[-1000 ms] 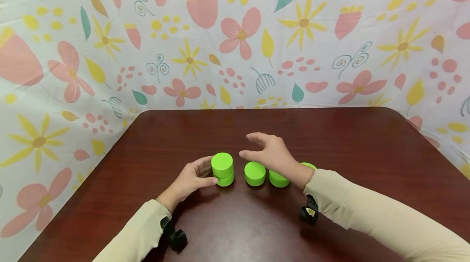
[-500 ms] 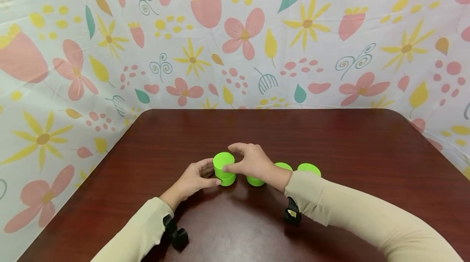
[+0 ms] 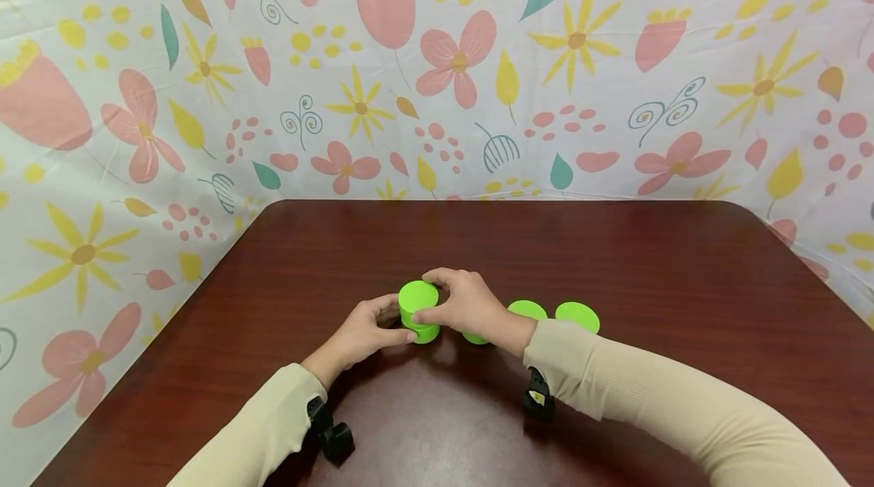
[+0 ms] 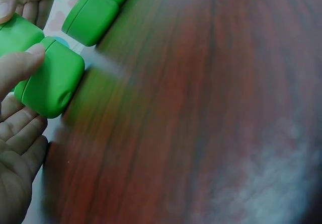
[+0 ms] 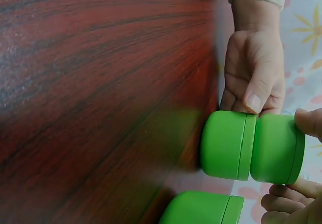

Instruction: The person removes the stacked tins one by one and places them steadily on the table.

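Observation:
Two squat green jars with lids stand stacked on the table. My left hand point(image 3: 358, 335) holds the lower jar point(image 5: 221, 146), its thumb at the near side and its fingers behind. My right hand point(image 3: 467, 305) pinches the upper jar point(image 3: 418, 295) from the right, between thumb and fingers. In the right wrist view its thumb and fingertips lie at the upper jar's lid point(image 5: 298, 156). The left wrist view shows the left thumb point(image 4: 35, 55) across the lower jar's lid seam.
Three more green jars stand in a row to the right: one mostly hidden under the right hand point(image 3: 474, 338), a middle jar point(image 3: 526, 309) and an end jar point(image 3: 577, 315) partly behind the sleeve. The dark wooden table point(image 3: 341, 244) meets a flowered cloth point(image 3: 382, 92) at the back.
My right hand has come left from above the row of jars and taken hold of the upper jar. My left hand stays at the stack.

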`<state>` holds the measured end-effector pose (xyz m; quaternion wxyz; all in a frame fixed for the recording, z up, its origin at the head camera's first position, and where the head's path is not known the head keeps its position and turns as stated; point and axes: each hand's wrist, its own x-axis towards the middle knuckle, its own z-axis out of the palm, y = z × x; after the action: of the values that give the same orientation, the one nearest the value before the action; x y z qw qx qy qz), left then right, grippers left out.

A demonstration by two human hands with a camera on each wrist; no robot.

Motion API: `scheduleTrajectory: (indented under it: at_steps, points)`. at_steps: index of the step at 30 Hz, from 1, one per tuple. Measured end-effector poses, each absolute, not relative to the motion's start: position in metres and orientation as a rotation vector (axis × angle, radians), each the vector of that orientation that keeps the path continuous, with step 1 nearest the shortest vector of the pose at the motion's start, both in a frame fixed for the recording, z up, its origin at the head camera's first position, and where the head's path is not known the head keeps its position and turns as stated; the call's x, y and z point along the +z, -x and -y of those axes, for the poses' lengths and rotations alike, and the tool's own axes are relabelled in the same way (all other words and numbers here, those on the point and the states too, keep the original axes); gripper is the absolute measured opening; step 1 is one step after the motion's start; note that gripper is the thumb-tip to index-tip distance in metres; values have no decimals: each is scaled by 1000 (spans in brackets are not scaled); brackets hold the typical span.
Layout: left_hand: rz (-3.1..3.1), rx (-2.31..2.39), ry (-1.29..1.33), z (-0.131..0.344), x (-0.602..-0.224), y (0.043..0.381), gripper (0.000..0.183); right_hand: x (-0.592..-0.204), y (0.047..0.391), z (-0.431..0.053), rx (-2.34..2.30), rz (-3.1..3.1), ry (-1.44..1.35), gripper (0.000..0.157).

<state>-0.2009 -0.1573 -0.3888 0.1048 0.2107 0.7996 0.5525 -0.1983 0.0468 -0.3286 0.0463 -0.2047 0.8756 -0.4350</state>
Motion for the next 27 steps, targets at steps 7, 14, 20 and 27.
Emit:
scheduleTrajectory:
  at_steps: [7, 14, 20, 27]
  points:
    - [-2387, 1618, -591, 157, -387, 200, 53, -330, 198, -46, -1344, -2666, 646, 48]
    - [-2400, 1576, -633, 157, -387, 200, 52, -329, 197, -46, -1348, -2652, 642, 47]
    - [-2401, 1564, -627, 157, -387, 199, 52, -329, 196, -46, -1357, -2644, 639, 46]
    - [-2394, 1565, -644, 157, -386, 201, 52, -329, 195, -46, -1379, -2643, 636, 45]
